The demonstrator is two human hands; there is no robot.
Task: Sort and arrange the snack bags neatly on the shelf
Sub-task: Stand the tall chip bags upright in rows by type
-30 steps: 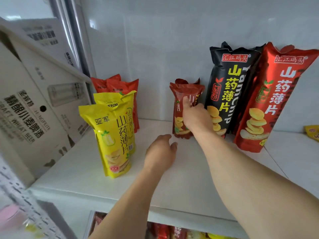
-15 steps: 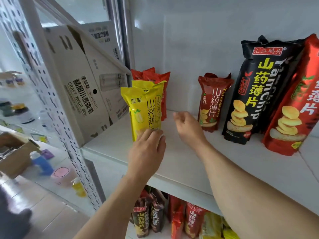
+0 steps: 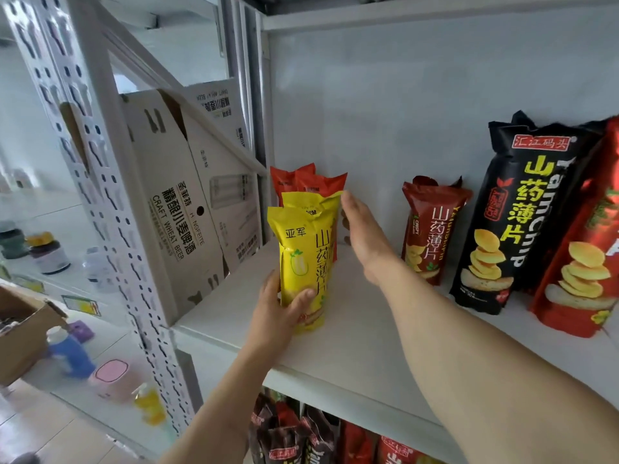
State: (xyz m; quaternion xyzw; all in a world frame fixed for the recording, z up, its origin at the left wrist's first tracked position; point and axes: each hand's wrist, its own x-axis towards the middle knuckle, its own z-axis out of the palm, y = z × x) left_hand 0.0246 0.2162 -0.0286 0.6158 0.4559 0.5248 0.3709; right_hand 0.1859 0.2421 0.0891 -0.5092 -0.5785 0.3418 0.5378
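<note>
Just left of the frame's centre, the front yellow bag (image 3: 303, 262) stands upright near the front edge of the white shelf (image 3: 361, 343). Its lower part is gripped by the left hand (image 3: 281, 309), thumb across the front and fingers curled round the left side. A second yellow bag (image 3: 313, 204) stands directly behind it, and two orange bags (image 3: 310, 180) stand behind that, by the back wall. The right hand (image 3: 360, 236) is held flat and straight-fingered against the right side of this row, with nothing grasped.

The bag is judged light, air-filled and soft, with a slick film that could slip or crumple under a hard squeeze; the chips inside are probably fragile. A gentle hold low on the body, or at the sealed top edge, looks safest.

Right of centre stand a small dark red bag (image 3: 430, 229), a tall black bag (image 3: 512, 209) and a large red bag (image 3: 582, 249), the last cut off by the right edge. The right fingertips are hidden behind the yellow bags. More bags on the lower shelf (image 3: 301, 437) are only partly seen. A cardboard box (image 3: 174, 202) stands at the left.
</note>
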